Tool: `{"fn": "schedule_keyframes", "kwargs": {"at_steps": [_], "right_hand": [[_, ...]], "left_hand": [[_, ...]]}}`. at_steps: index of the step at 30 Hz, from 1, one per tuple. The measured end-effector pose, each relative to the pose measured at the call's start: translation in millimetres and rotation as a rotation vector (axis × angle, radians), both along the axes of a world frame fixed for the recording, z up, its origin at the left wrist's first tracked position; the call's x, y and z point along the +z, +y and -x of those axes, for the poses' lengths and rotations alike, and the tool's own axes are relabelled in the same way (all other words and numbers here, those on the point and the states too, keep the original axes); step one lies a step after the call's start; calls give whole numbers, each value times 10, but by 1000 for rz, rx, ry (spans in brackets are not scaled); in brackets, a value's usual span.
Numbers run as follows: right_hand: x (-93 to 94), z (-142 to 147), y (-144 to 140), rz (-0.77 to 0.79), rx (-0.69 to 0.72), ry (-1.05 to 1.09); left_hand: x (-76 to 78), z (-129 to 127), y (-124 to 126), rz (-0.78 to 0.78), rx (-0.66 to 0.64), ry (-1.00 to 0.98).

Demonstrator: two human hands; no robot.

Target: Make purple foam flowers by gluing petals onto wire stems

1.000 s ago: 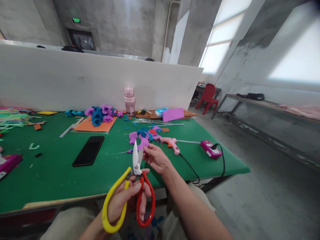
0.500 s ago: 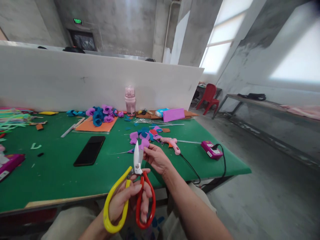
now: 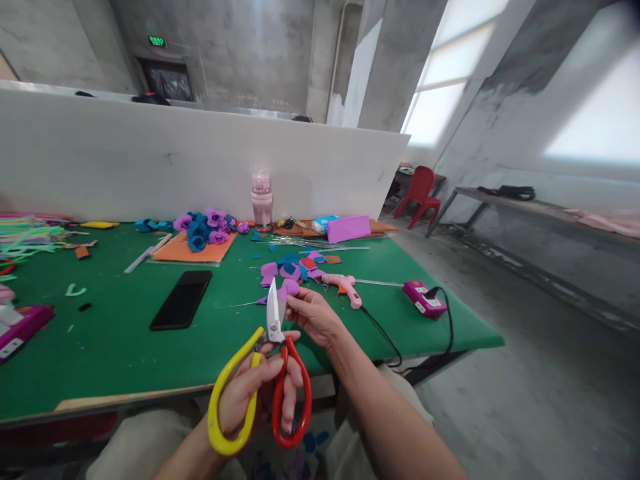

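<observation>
My left hand (image 3: 250, 390) is closed round the scissors (image 3: 274, 327), which have one yellow and one red handle loop. Their blades point away from me, a little apart, beside a small purple petal-shaped piece (image 3: 289, 289). That piece is pinched between the thumb and fingers of my right hand (image 3: 314, 315). More purple and blue cut pieces (image 3: 269, 272) lie on the green table just beyond. A pink glue gun (image 3: 345, 285) rests to the right of my right hand.
A phone (image 3: 181, 300) lies at left. Behind it, blue and purple flowers (image 3: 203, 230) sit on an orange sheet (image 3: 170, 252). A pink bottle (image 3: 261, 201) stands against the white partition (image 3: 200, 160). The glue gun's cord runs over the table's front edge near a purple box (image 3: 424, 299).
The scissors have risen very slightly in view with my left hand. Both hands keep their hold; the view has shifted a little.
</observation>
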State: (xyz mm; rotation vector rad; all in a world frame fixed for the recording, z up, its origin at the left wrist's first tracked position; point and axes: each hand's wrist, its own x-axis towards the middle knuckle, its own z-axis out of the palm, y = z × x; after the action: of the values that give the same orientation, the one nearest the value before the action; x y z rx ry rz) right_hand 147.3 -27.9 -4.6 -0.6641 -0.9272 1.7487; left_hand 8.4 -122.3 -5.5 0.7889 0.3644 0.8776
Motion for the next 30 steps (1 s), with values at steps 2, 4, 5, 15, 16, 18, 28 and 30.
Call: {"fn": "schedule_keyframes", "kwargs": {"at_steps": [2, 4, 5, 15, 16, 18, 28, 30], "right_hand": [[12, -36, 5, 14, 4, -9], [27, -69, 5, 20, 12, -22], [33, -80, 4, 19, 17, -26], [5, -44, -5, 28, 35, -6], [5, -43, -6, 26, 40, -8], [11, -45, -10, 19, 49, -11], [7, -58, -20, 26, 75, -47], [6, -64, -19, 36, 72, -54]], "left_hand": [[-1, -2, 10, -15, 17, 0], [0, -10, 5, -20, 43, 22], [-1, -15, -1, -22, 44, 38], [-36, -69, -29, -34, 68, 33], [-31, -65, -25, -39, 69, 32], [-21, -51, -13, -44, 62, 37], [-41, -72, -31, 3, 96, 2], [9, -26, -24, 5, 138, 53]]}}
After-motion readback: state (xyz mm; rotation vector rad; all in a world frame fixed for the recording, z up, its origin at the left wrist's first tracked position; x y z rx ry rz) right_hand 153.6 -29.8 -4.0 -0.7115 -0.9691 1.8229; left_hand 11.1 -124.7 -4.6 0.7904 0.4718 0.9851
